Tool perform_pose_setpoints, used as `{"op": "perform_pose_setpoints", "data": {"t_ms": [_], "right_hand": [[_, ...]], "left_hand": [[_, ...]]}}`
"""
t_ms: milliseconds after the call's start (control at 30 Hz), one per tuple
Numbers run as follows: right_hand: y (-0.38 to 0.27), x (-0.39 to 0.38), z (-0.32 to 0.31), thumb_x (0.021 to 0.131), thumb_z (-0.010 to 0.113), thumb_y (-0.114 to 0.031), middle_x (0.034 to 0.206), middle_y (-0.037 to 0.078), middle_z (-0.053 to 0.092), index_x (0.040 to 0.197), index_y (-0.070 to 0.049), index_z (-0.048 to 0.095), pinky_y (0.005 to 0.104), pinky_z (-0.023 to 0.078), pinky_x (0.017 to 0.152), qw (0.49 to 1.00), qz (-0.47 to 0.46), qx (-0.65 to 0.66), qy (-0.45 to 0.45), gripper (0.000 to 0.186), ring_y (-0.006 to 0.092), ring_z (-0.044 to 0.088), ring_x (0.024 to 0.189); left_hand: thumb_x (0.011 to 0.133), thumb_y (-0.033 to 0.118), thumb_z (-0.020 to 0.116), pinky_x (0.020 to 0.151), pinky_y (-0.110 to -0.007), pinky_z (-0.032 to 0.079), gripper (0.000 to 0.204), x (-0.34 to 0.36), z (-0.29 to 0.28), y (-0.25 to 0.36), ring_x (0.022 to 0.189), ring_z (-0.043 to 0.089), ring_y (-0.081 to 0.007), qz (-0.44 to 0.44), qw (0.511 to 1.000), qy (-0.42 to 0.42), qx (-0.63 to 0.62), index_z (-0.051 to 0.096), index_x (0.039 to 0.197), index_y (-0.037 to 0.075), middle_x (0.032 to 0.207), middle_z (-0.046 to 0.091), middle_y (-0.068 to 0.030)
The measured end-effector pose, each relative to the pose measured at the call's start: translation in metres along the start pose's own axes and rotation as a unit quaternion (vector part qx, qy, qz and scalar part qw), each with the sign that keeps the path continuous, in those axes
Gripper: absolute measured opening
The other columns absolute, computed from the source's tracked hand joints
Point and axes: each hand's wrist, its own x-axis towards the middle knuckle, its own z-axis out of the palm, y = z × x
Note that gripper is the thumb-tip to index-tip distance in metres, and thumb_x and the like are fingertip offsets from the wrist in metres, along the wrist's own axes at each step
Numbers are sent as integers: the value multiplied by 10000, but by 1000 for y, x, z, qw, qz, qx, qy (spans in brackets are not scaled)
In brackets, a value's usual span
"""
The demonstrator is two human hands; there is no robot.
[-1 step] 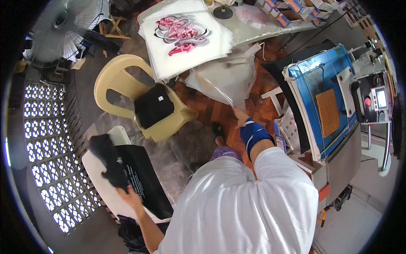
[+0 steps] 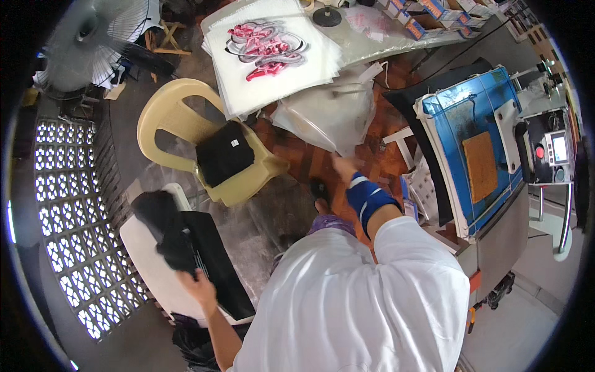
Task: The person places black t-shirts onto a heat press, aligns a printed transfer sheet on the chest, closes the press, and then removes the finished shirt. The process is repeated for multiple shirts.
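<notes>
At the lower left, my left hand (image 2: 198, 288) is at the near end of a bunched black cloth (image 2: 158, 217). Its fingers are apart, with the thumb raised. The cloth lies partly over a flat black garment (image 2: 217, 266) with small white print, on a white board-like surface (image 2: 145, 251). My right hand (image 2: 345, 167), below a blue and white wristband, is at the lower corner of a translucent plastic sheet (image 2: 328, 115). Its fingers are small and blurred, so whether they grip the sheet does not show.
A beige plastic chair (image 2: 170, 99) carries a folded black cloth (image 2: 226, 155). Printed sheets (image 2: 273, 80) lie on the table (image 2: 365, 53) ahead. A heat press (image 2: 545, 149) with a blue bed (image 2: 455, 111) stands at right. A fan (image 2: 93, 37) is far left.
My left hand has shifted slightly right, and its fingers look more spread. The bunched black cloth lies flatter. My right hand has moved a little left and up.
</notes>
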Motion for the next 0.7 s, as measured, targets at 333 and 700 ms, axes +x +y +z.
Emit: {"op": "perform_pose_setpoints", "data": {"t_ms": [333, 700], "right_hand": [[-264, -228, -77, 872, 749, -261, 1086, 274, 717, 1114, 41, 684, 472, 533, 876, 701, -472, 45, -533, 393, 412, 700, 1036], [-78, -318, -385, 958, 691, -248, 917, 244, 709, 1087, -41, 721, 504, 546, 774, 878, -343, -167, -288, 246, 424, 714, 873]], "left_hand": [[894, 122, 735, 1011, -453, 516, 315, 18, -30, 165, 1171, 658, -345, 196, 906, -220, -303, 695, 1193, 30, 1266, 679, -209], [568, 31, 767, 1229, -627, 317, 251, -40, 88, 347, 1460, 441, -441, 749, 488, -335, -297, 566, 717, 43, 1371, 648, -147]]}}
